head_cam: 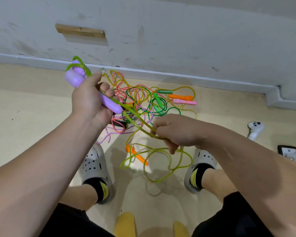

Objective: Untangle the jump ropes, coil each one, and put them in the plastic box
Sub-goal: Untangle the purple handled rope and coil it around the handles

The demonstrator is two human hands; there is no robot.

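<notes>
While I watch through the head camera, I can read no writing: the markings on the dark-framed device at 3 o'clock are too small to make out. My left hand, up at 10 o'clock, has its fingers curled tight round two purple handles held side by side, with turns of yellow-green rope looped over their upper ends. That rope runs straight down toward 4 o'clock to my right hand, whose thumb and bent fingers pinch it. Below that hand the slack drops in loose loops onto the floor between two grey clogs, where an orange handle lies among them. The tangle of ropes, pink, green and yellow, sits at 12 o'clock against the wall. A white controller lies at 3 o'clock.
</notes>
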